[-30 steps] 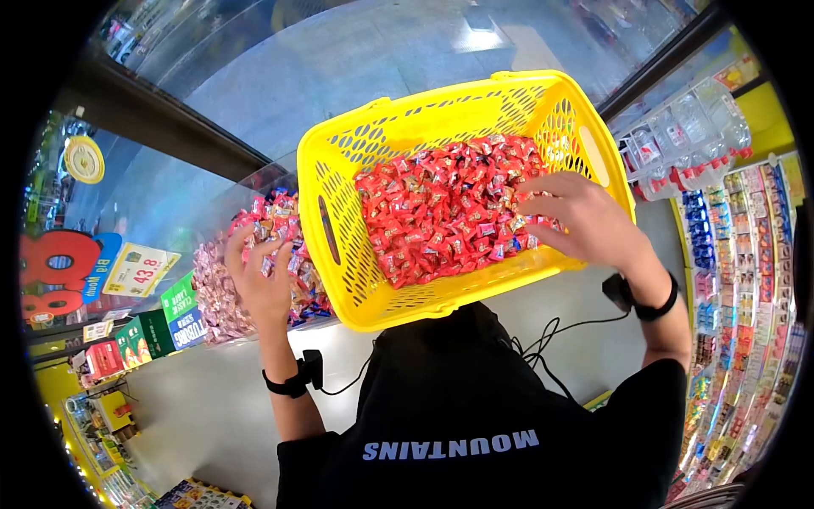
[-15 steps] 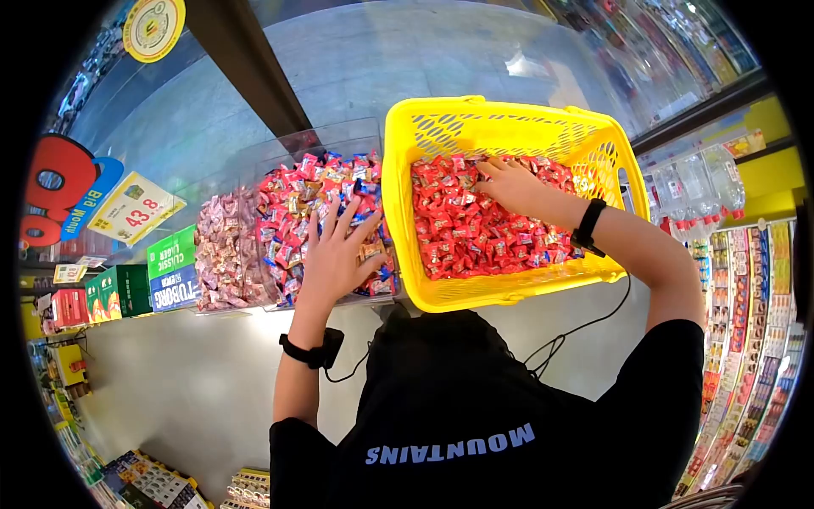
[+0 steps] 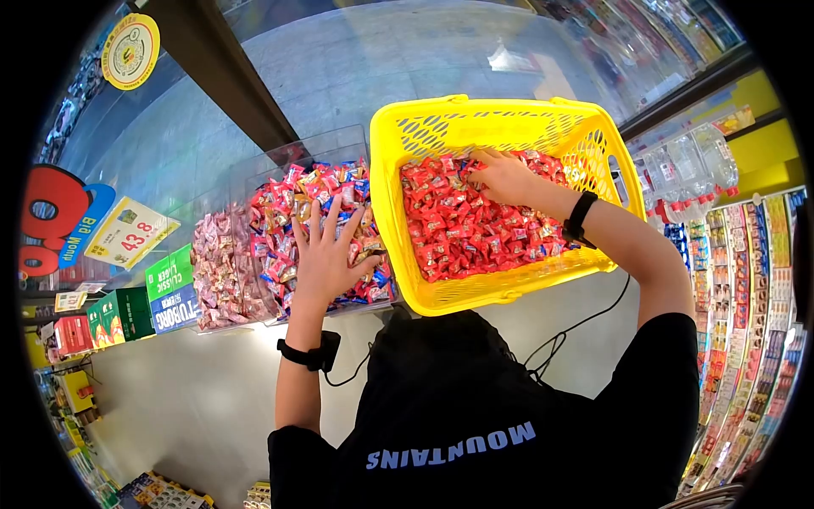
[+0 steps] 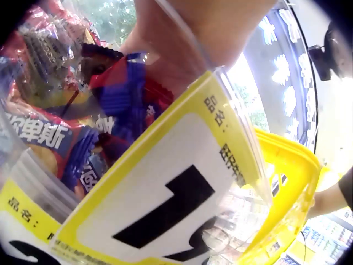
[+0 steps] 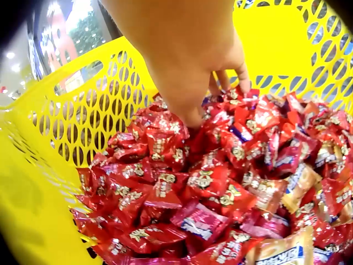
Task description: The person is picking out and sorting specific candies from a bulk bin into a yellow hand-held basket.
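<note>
My left hand (image 3: 326, 265), fingers spread, lies over red, blue and gold wrapped candies (image 3: 280, 254) in a clear plastic bin (image 3: 343, 142). In the left wrist view, the bin's wall and a yellow-edged price card (image 4: 160, 193) cover part of that hand. My right hand (image 3: 509, 182) reaches down into the yellow basket (image 3: 500, 297), among mostly red wrapped candies (image 3: 458, 233). Its thumb and bent fingers (image 5: 220, 80) stand apart in the right wrist view. The candies hide their tips, so I cannot tell whether they grip one.
Left of the mixed candies are pale pink wrapped candies (image 3: 222, 267), then a green and blue beer carton (image 3: 174, 293) and a price sign (image 3: 131, 233). Glass (image 3: 407, 51) rises behind. Bottles (image 3: 691, 165) and stocked shelves (image 3: 746, 297) stand at the right.
Since a second ago, my left hand has come onto the mixed candies with fingers spread. My right hand has gone from the basket's right side down into the red candies, its fingers now more bent.
</note>
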A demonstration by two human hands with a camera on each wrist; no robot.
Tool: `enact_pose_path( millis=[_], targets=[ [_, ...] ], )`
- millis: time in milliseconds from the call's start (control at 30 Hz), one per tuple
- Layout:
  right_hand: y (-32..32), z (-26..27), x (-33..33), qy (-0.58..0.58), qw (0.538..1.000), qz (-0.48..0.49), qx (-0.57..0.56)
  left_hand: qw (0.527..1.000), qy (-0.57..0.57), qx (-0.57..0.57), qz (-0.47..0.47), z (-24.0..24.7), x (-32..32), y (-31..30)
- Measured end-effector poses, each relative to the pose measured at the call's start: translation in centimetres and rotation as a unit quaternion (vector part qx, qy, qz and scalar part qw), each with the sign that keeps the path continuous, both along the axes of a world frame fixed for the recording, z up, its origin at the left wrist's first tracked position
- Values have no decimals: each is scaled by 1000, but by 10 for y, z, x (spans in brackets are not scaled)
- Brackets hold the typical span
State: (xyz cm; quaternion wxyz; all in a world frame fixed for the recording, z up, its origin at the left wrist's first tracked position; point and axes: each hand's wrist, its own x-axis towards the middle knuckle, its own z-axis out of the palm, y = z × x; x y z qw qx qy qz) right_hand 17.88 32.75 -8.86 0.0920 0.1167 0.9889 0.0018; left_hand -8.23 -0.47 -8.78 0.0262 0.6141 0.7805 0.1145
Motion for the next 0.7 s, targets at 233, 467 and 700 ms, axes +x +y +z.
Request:
enact_pose_path(
  millis=[233,467,700],
  targets=[
    [-4,17,-6,-48,997,8,-54,998,3,37,49,-4,5,2],
    [8,12,-7,-13,993,-11,-113,997,-18,56,49,-6,5,2],
    [-6,74,-17,-1,981,-14,-192,995,-72,71,20,5,4,-2]
  ],
)
